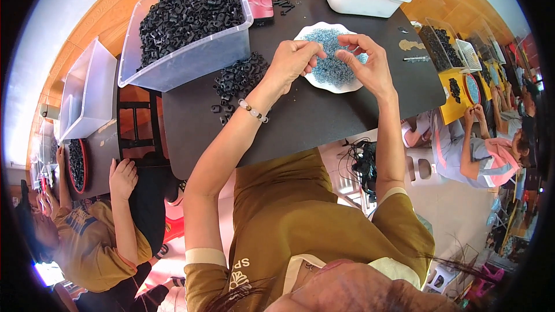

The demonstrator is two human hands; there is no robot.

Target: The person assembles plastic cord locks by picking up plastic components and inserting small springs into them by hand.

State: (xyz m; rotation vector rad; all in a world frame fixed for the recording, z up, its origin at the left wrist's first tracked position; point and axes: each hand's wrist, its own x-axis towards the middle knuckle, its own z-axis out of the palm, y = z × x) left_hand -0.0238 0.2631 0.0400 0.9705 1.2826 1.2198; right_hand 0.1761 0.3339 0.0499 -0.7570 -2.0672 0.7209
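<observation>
A white scalloped plate [342,88] on the dark table holds a heap of tiny bluish, shiny pieces [330,72], too small to name. Over the plate's left side is my left hand [293,62], its thumb and fingers pinched together. Whatever it grips, if anything, is too small to make out. My right hand [370,65] hovers above the plate's right side, fingers curved and thumb apart from them, with nothing visible between. Left of my left wrist lies a loose pile of small black plastic parts [240,78].
A large clear bin [199,60] heaped with black parts stands at the table's back left. Behind the plate are a red box [259,1], black screws [283,4] and a white tub [364,0]. A metal pen-like tool [416,59] lies right. Other people work at both sides.
</observation>
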